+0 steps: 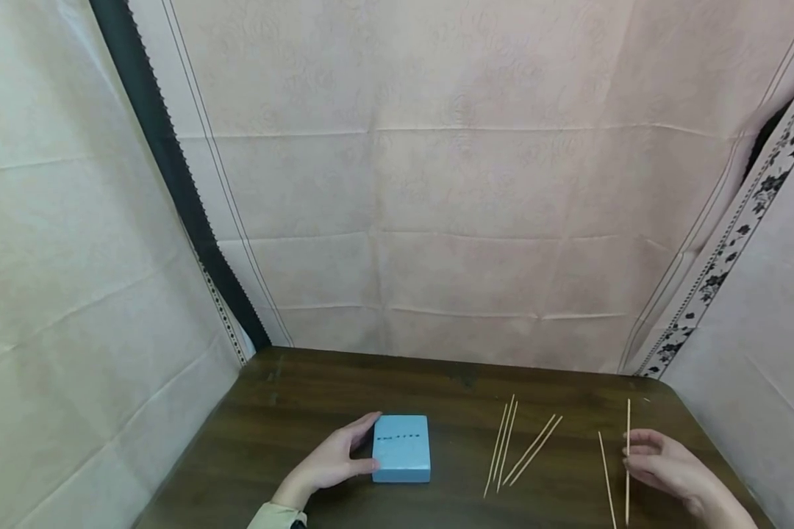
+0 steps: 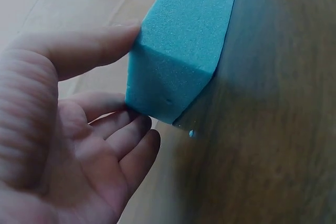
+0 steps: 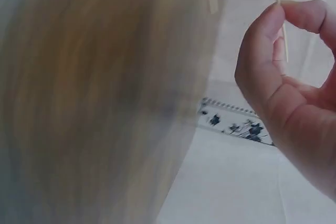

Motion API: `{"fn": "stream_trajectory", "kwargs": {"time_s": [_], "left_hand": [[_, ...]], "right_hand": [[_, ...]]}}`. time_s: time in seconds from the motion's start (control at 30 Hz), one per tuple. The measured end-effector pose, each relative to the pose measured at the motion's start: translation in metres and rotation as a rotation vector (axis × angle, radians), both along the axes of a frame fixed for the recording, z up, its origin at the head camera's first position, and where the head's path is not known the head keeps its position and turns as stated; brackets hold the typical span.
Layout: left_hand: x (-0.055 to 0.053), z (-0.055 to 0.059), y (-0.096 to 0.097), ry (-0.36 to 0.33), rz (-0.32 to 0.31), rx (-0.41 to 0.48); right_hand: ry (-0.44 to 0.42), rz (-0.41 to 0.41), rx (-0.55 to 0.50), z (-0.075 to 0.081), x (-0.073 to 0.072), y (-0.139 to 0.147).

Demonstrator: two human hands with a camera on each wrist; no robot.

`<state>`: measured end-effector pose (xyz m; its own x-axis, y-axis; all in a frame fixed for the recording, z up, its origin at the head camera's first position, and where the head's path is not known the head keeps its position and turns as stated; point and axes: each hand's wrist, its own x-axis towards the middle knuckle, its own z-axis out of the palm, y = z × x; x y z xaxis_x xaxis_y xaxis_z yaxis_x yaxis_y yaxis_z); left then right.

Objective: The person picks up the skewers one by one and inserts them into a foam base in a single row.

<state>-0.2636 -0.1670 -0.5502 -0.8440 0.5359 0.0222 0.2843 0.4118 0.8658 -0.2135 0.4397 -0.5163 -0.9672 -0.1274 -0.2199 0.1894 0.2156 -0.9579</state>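
Note:
A light blue foam block (image 1: 401, 450) sits on the dark wooden table, with a row of small dark marks on its top. My left hand (image 1: 331, 459) grips its left side, thumb and fingers at opposite corners; the left wrist view shows the block (image 2: 184, 30) between thumb and fingertips. Between thumb and forefinger, my right hand (image 1: 664, 466) pinches a thin wooden skewer (image 1: 628, 496) at the table's right side. A second skewer (image 1: 606, 477) lies just left of that hand. Several more skewers (image 1: 533, 450) lie in two loose groups between the block and the right hand.
Pale cloth (image 1: 463, 220) hangs behind the table (image 1: 370, 367) and along both sides. A floral border (image 1: 714, 279) edges the right-hand cloth. Near the block's lower corner lies a tiny blue crumb (image 2: 191, 133).

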Motion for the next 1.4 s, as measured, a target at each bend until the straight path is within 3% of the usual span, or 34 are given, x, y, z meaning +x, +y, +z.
{"fn": "stream_trajectory", "kwargs": {"time_s": [0.17,0.37,0.57,0.8,1.0,1.23,1.4], "left_hand": [[0.002,0.001,0.001,-0.008,0.002,-0.007],[0.0,-0.001,0.002,-0.008,0.006,-0.015],[0.0,0.001,0.004,-0.015,0.013,-0.015],[0.001,0.002,0.004,-0.021,0.005,-0.005],[0.0,-0.001,0.003,-0.022,0.001,-0.012],[0.0,-0.001,0.002,-0.034,0.0,0.003],[-0.002,-0.002,0.004,-0.017,0.006,-0.022]], "right_hand": [[0.12,-0.024,-0.191,0.003,0.002,-0.032],[0.189,-0.144,-0.202,0.023,-0.008,-0.103],[0.208,-0.122,-0.287,0.037,-0.025,-0.161],[0.193,-0.098,-0.406,0.046,-0.036,-0.208],[0.182,-0.092,-0.46,0.045,-0.043,-0.237],[0.199,-0.156,-0.527,0.037,-0.047,-0.28],[0.2,-0.139,-0.517,0.031,-0.047,-0.313]]}}
